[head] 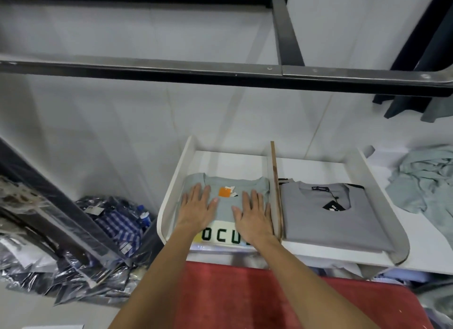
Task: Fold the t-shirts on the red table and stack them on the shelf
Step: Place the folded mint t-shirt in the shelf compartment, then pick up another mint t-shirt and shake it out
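A folded pale green t-shirt (226,207) with an orange tag and a white band of black letters lies in the left compartment of the white shelf (171,189). My left hand (198,208) and my right hand (253,217) rest flat on it, fingers spread, palms down. A folded grey t-shirt (326,220) with a black tag lies in the right compartment, past a wooden divider (275,186). The red table (245,296) is below my forearms. An unfolded pale green t-shirt (424,179) lies crumpled at the far right.
A black metal rail (196,70) crosses overhead in front of the white wall. Packaged clothes in plastic bags (73,243) pile up on the floor at the left. Dark garments (416,108) hang at the upper right.
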